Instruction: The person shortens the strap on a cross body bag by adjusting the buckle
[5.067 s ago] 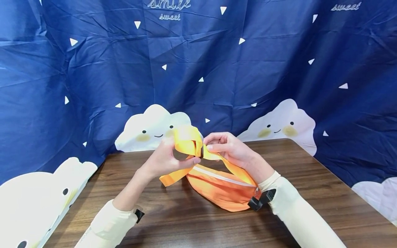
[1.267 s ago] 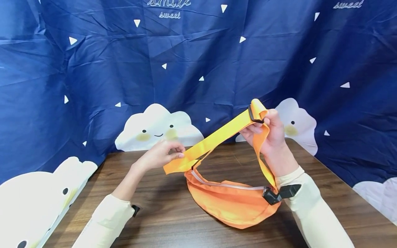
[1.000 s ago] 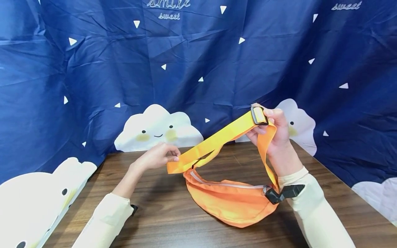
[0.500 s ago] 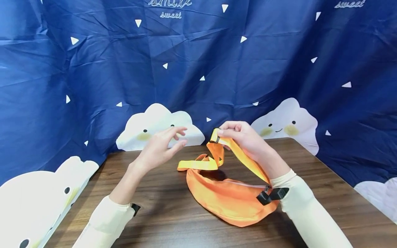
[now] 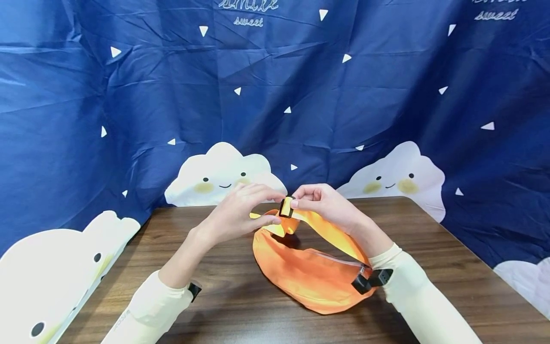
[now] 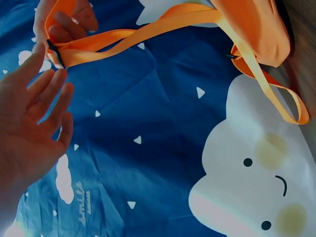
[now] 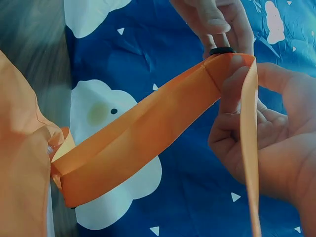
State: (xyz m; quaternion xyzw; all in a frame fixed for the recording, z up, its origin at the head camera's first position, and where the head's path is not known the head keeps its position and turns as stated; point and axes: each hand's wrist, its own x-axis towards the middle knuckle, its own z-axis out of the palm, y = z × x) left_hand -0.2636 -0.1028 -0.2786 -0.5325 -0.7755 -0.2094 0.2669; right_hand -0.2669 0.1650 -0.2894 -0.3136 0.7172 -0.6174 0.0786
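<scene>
An orange waist bag (image 5: 309,277) with a pale zipper lies on the brown table, its yellow-orange strap (image 5: 339,234) raised in a loop. My right hand (image 5: 330,206) pinches the strap between thumb and fingers, right beside a black slider buckle (image 5: 286,207). From the other side my left hand (image 5: 234,212) reaches up to the slider, thumb below and index fingertip at its top edge. In the left wrist view, the fingers of the left hand (image 6: 34,108) are spread and mostly straight by the slider (image 6: 56,53). The loose strap end is partly hidden behind the left hand.
The wooden table (image 5: 223,306) extends around the bag. Behind it hangs a blue curtain (image 5: 275,86) with white clouds and triangles. A black device (image 5: 380,277) sits at the right wrist, overlapping the bag's right end in the head view.
My left hand let go of the strap's left part, lifted, then moved right to the slider. My right hand brought the slider leftward and down, so the strap went slack.
</scene>
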